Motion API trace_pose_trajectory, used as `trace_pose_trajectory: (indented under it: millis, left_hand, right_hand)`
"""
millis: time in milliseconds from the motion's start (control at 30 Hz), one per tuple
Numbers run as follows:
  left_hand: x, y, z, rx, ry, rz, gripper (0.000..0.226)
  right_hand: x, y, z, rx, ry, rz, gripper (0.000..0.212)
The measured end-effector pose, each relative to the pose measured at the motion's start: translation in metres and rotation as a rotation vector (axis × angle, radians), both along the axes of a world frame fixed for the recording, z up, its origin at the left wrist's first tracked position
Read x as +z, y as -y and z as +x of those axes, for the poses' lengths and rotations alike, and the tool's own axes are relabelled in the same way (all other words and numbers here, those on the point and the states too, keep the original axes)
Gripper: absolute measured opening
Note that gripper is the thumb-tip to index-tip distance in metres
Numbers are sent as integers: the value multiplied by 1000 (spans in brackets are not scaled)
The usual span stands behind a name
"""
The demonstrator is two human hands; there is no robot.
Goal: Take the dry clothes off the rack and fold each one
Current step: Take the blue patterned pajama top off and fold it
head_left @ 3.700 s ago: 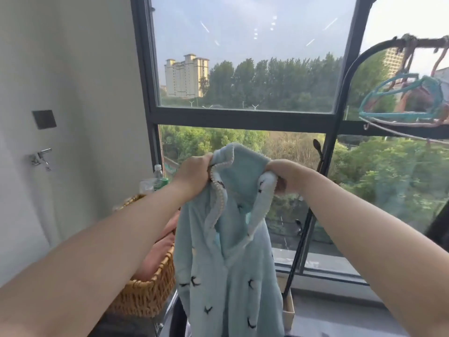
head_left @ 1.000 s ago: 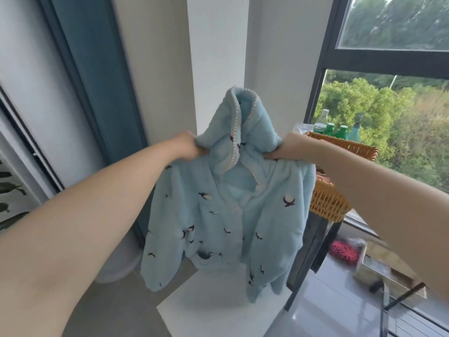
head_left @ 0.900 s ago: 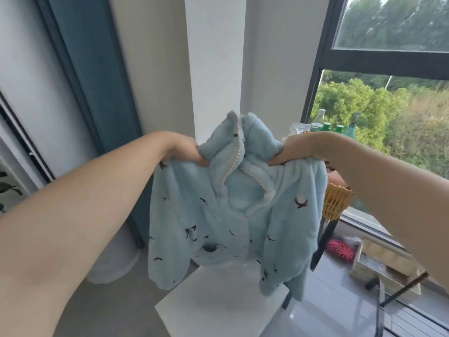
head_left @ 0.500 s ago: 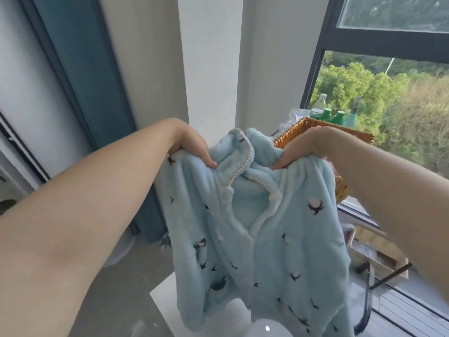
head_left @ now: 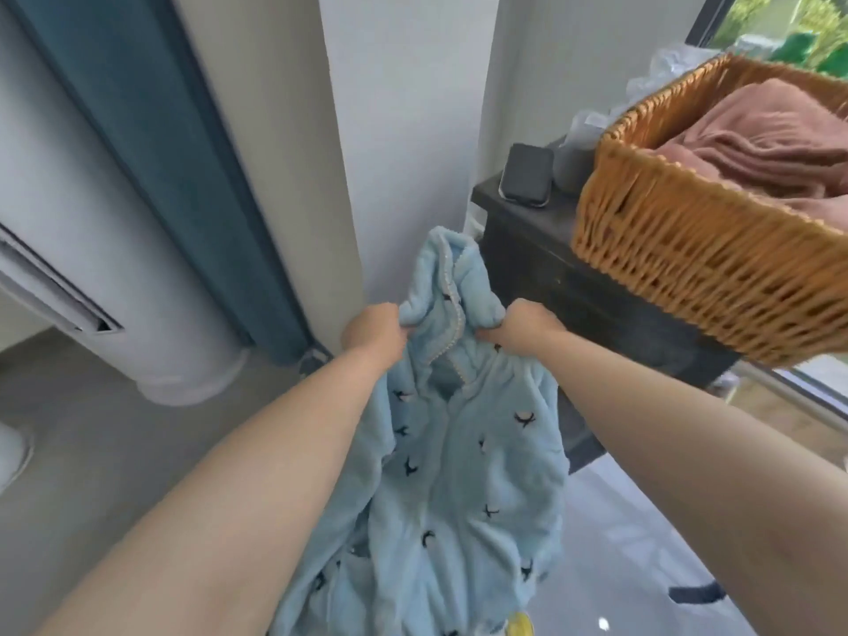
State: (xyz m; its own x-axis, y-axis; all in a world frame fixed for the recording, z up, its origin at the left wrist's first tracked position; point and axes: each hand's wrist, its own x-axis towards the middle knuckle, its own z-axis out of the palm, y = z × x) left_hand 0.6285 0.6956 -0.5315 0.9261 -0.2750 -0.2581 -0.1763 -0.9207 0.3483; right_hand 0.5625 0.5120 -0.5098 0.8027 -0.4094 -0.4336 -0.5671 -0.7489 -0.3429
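Light blue fleece hooded jacket [head_left: 459, 475] with small dark bird print is held in the air in front of the person; the rack is not in view. It is gripped at the 2 shoulders, 1 hand to each, just beside the hood. Left hand [head_left: 374, 335] and right hand [head_left: 523, 328] are both bunched into the fleece. Fingers [head_left: 398, 333] of both hands are curled tight round gathered fabric, none left straight. The hood stands up between the 2 hands, the jacket front is turned to the camera, and body and sleeves hang down limp. The hem is cut off by the bottom edge.

At right a dark worktop [head_left: 541, 263] is seen, carrying a wicker basket [head_left: 688, 254] with pinkish-brown cloth [head_left: 752, 149] in it. A black phone [head_left: 527, 174] lies on the worktop just beside the basket. The hood is near the worktop corner; contact cannot be told. A teal curtain [head_left: 160, 153] and a white round floor unit [head_left: 92, 213] are seen at left.

Step judged: 1 garment is off the rack and held spread for folding, with no fold made yet. A flat surface is called for next, but what lies under the jacket is hidden. The jacket would need to be laid flat and smoothed, sleeves turned in, hood brought down, body halved. Thick limp fleece is likely to bunch, so the grip should be released only once the cloth is lying flat
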Motion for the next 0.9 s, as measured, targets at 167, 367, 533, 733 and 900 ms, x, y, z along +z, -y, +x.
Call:
trace_pose_trajectory:
  millis: [167,367,533,733,900]
  left_hand:
    - [-108,3,7,30,166,-13,25]
    - [-172,-1,2,-102,475,-186,11]
    - [-188,-24,-39,-417,824,9,21]
    - [-233,-57,-96,-254,233,359,67]
    - [-245,-72,-137,-90,291,234,39]
  right_hand:
    - [-110,14,16,61,126,-154,36]
    - [-177,22,3,169,493,-222,8]
    - [-202,20,-53,276,629,-328,19]
    - [-242,14,-118,435,160,-401,65]
    - [-255,-14,-162,196,226,-373,72]
